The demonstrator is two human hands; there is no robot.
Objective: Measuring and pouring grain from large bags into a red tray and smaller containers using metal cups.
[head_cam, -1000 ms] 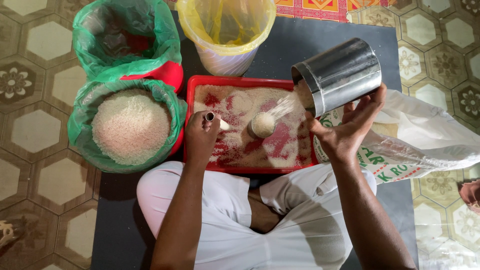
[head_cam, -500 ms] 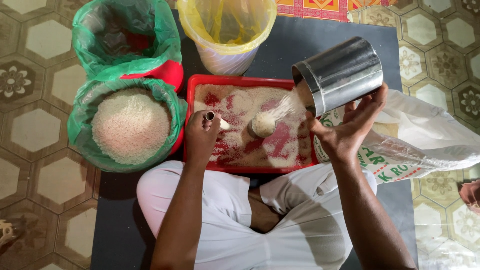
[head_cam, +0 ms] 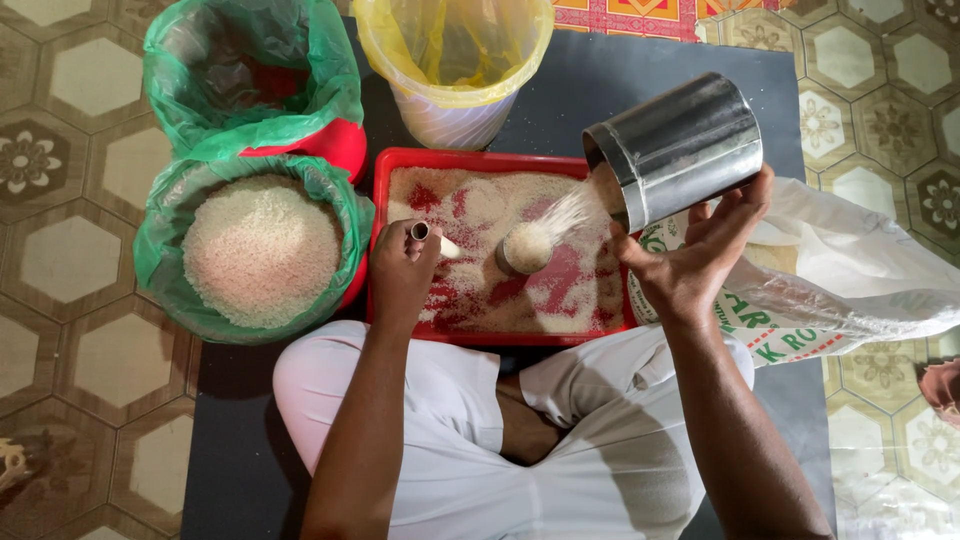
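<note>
My right hand (head_cam: 700,265) grips a shiny steel can (head_cam: 678,150), tipped to the left, and rice streams from its mouth onto a small heaped cup (head_cam: 527,247) standing in a red tray (head_cam: 470,162). Loose rice covers much of the tray's floor. My left hand (head_cam: 403,270) rests over the tray's left part, closed around a small metal-tipped object (head_cam: 421,231) whose kind I cannot tell. I sit cross-legged in white clothes just below the tray.
A green-lined tub full of rice (head_cam: 260,250) stands left of the tray. Behind it is a green-lined red tub (head_cam: 255,75), and a yellow-lined bucket (head_cam: 455,60) stands behind the tray. A white printed sack (head_cam: 850,270) lies at the right.
Rice keeps pouring from the can, and the heap on the small cup has grown slightly. Both hands hold nearly the same places.
</note>
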